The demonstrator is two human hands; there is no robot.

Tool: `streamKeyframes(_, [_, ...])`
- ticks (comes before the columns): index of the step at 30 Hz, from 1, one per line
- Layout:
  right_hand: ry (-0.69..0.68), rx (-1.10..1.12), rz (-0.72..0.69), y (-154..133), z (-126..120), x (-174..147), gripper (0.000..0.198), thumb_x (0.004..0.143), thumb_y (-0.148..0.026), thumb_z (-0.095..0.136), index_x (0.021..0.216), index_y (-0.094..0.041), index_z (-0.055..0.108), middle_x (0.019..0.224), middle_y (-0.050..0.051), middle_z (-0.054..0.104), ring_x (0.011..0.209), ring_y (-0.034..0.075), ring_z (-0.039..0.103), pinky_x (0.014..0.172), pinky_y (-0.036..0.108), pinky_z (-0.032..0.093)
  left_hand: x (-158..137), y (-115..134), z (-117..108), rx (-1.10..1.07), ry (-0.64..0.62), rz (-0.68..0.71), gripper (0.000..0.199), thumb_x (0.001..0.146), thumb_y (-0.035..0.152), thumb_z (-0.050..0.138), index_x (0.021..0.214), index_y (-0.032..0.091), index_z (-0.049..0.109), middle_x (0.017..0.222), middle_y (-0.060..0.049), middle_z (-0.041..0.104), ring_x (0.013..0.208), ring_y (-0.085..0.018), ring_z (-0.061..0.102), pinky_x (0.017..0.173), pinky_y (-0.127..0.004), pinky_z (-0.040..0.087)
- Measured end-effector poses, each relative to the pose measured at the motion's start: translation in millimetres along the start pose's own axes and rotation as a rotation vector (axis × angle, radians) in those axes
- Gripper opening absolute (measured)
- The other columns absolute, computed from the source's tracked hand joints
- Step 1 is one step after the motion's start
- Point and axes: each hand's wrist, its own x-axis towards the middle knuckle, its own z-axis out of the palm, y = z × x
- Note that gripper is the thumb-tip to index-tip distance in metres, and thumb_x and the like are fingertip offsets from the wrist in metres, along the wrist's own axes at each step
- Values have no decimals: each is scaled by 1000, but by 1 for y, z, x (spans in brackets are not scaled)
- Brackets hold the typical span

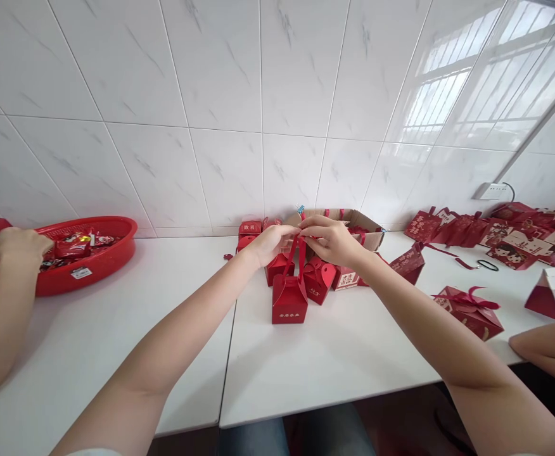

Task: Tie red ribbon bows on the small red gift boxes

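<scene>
In the middle of the head view stands a small red gift box (289, 307) with gold lettering on its front. A red ribbon (301, 259) rises from its top to my fingers. My left hand (274, 243) is closed, pinching the ribbon from the left. From the right, my right hand (329, 239) also has its fingers closed on the ribbon, close to the left ones. The exact fingertip grip is partly hidden. Just behind are more red boxes, among them one with a heart-shaped flap (319, 278) and another with light lettering (346, 278).
A cardboard box (375, 239) with red boxes sits against the tiled wall. On the left, a co-worker's hand (18, 244) reaches over a red basket (87, 278) of wrapped sweets. Several red boxes (515, 250) and another person's arm (546, 348) are at the right.
</scene>
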Motion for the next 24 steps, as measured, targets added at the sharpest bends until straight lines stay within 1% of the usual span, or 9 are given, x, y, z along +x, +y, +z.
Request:
streamKeyframes(3, [21, -23, -9, 0, 2, -4, 21, 86, -13, 48, 90, -19, 68, 106, 11, 63, 94, 21, 64, 77, 35, 57, 1, 2, -1, -75, -16, -44, 17, 70, 31, 68, 72, 15, 63, 68, -1, 59, 65, -12, 55, 60, -25, 39])
streamKeyframes(7, [17, -44, 11, -2, 5, -8, 22, 87, -13, 47, 91, -19, 67, 110, 11, 62, 96, 21, 63, 78, 36, 56, 3, 2, -3, -122, 15, -88, 15, 66, 26, 72, 71, 15, 63, 67, 0, 59, 65, -11, 56, 59, -25, 39])
streamKeyframes(11, [8, -35, 56, -3, 7, -12, 25, 89, -16, 44, 94, -22, 68, 115, 9, 60, 101, 21, 61, 81, 36, 56, 3, 3, -1, -153, 34, -109, 15, 67, 27, 72, 73, 16, 64, 71, -2, 62, 67, -13, 58, 57, -25, 40])
streamKeyframes(17, [5, -5, 119, -1, 9, -16, 26, 89, -19, 45, 96, -24, 69, 119, 8, 60, 106, 23, 60, 87, 42, 54, 2, 2, 0, -175, 31, -120, 10, 69, 24, 69, 74, 17, 64, 69, -2, 63, 63, -13, 58, 55, -25, 40])
streamKeyframes(20, [15, 5, 111, -1, 10, -17, 25, 89, -19, 45, 96, -24, 69, 121, 9, 60, 108, 23, 59, 87, 41, 54, 1, 2, 0, -175, 40, -117, 7, 70, 22, 68, 73, 17, 64, 69, -2, 62, 62, -12, 57, 53, -25, 38])
streamKeyframes(24, [23, 13, 103, -2, 11, -19, 24, 89, -17, 46, 95, -22, 69, 122, 10, 60, 109, 23, 59, 86, 40, 53, 1, 3, 0, -168, 43, -117, 8, 71, 23, 68, 74, 16, 66, 72, -2, 64, 64, -12, 58, 58, -26, 41])
